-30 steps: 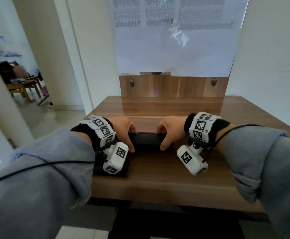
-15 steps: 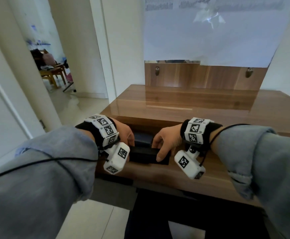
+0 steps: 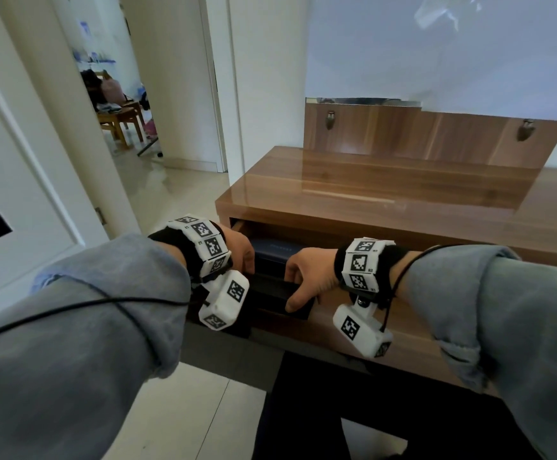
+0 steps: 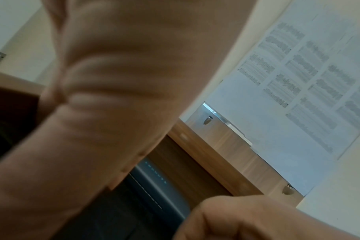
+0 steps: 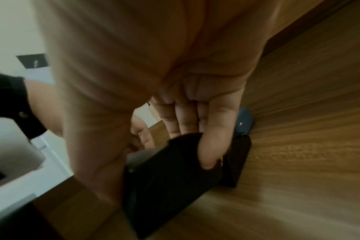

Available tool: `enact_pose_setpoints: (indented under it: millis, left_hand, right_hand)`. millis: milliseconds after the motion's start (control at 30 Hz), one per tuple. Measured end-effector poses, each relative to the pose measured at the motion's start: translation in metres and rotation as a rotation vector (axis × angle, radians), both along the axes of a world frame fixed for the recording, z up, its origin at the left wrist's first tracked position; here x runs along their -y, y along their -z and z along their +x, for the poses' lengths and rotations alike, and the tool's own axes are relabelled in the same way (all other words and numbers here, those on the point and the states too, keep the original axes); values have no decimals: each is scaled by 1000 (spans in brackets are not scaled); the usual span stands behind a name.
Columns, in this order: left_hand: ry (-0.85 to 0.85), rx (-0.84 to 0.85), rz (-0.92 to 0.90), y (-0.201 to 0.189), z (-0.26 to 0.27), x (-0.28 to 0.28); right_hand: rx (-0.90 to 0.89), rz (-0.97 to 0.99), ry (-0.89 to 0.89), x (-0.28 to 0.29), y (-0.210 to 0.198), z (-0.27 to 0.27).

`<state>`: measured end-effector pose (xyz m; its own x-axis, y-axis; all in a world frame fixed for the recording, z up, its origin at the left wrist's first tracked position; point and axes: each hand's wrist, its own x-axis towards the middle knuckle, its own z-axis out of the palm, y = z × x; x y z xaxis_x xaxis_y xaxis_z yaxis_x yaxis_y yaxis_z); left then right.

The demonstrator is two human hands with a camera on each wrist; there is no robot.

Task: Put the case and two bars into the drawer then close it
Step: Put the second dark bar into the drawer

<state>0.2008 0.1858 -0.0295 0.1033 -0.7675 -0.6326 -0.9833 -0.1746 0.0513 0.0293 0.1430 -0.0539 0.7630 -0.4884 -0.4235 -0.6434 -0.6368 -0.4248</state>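
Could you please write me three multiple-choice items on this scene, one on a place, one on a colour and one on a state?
1. Where does the dark blue case lie?
A. in the drawer, under the desk top
B. on the floor
C. on the chair beyond the doorway

2. What colour is the bar held between the hands?
A. white
B. black
C. red

3. How does the drawer stand?
A. pulled open
B. pushed fully shut
C. taken out, on the floor

Answers:
1 A, the case sits at the back of the drawer.
2 B, the left hand and right hand hold a black bar.
3 A, its inside shows.
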Motion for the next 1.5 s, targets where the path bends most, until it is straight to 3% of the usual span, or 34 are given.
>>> enact_pose_setpoints:
  millis: [167,333,533,800,1167,1500]
  left_hand:
    - [22,37,-103,5,1,2]
    - [68,180,-147,13,0,2]
    - [-36,29,-102,11,7,8]
    - [-41,-4,-55,13,10,18]
    - [-63,-24,-78,9,11,19]
    - [11,-91,-255,-26,-31,1]
  right_hand:
    - [-9,-96,-37,-1,5,7]
    - [-116,-234,-202,1,15,16]
    - [-93,-209,-249,6,13,19]
    - [-129,-199,-451,4,16,20]
    - [-98,-221,-362,14,19,12]
    - [-34,-239,-272,2,-21,-20]
